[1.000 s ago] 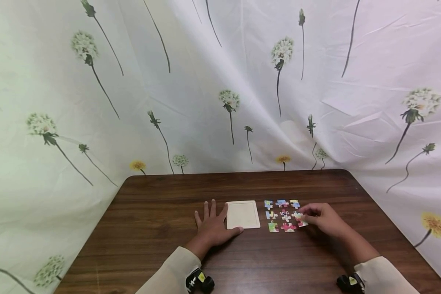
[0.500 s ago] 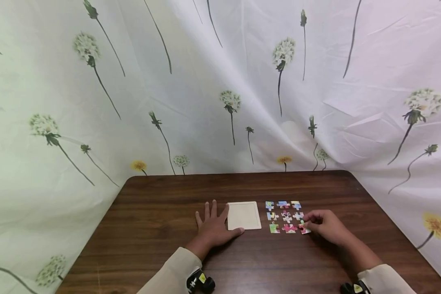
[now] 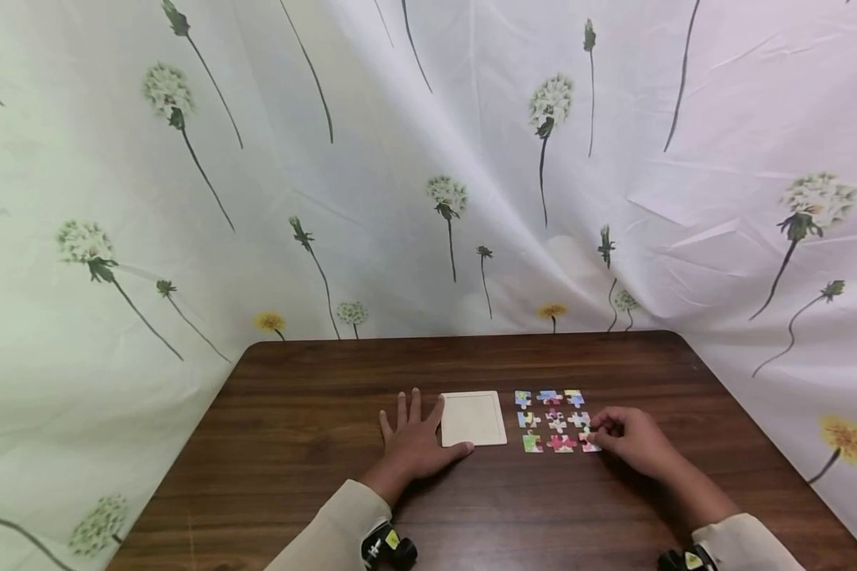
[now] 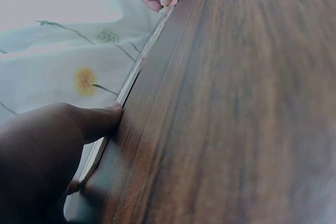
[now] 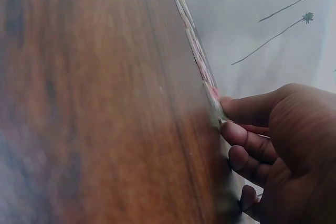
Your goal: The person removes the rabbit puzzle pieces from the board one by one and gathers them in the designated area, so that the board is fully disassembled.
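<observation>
My left hand (image 3: 416,448) rests beside a pale square puzzle board (image 3: 474,418) with its fingers spread. Its thumb touches the board's near edge, seen also in the left wrist view, where the board (image 4: 94,157) appears edge-on. Right of the board lie several colourful jigsaw pieces in rows, among them a pink centre-bottom piece (image 3: 561,443) and a green corner piece (image 3: 532,443). At the near right corner of this group, my right hand (image 3: 636,440) pinches a jigsaw piece (image 3: 589,446) between thumb and fingers. In the right wrist view that piece (image 5: 212,100) is partly hidden by the thumb.
All of it lies on a dark brown wooden table (image 3: 314,396) with rounded far corners. Behind and at both sides hangs a white curtain (image 3: 386,262) printed with dandelions. Small black cameras are strapped to both wrists.
My right hand has drawn the pinched jigsaw piece toward the near right corner of the group and straightened it in line with its row. The left hand has stayed in place.
</observation>
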Motion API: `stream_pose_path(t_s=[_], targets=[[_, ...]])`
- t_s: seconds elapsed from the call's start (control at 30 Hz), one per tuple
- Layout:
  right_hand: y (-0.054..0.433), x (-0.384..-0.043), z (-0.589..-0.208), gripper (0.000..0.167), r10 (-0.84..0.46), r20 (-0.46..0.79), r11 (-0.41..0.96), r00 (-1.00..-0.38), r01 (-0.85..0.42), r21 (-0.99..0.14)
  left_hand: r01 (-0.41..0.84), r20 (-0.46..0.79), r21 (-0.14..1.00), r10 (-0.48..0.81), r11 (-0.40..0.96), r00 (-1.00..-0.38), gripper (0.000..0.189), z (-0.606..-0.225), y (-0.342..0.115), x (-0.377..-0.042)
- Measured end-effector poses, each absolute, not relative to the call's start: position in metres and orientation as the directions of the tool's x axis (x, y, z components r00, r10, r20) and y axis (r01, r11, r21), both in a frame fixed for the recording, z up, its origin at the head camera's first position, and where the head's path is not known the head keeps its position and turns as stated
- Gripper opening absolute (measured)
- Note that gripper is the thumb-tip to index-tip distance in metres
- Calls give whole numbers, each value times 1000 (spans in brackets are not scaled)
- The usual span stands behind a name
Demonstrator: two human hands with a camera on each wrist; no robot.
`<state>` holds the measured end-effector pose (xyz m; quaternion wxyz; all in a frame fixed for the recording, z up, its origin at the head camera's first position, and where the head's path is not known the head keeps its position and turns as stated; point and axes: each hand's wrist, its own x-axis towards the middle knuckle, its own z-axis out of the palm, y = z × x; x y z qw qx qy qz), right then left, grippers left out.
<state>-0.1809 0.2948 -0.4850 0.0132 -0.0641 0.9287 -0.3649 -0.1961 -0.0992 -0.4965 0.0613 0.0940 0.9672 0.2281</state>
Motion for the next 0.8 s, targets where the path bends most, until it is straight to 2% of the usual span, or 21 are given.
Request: stream_pose_path(t_s=[0.5, 0.8], targets=[[296, -186, -490, 5, -135, 69, 740, -989, -146, -657, 133, -79, 430, 183, 893, -980, 106, -493, -100, -196], [300, -183, -491, 5, -106, 87, 738, -991, -137, -661, 165, -37, 468, 205, 868, -978, 109, -498, -99, -194]])
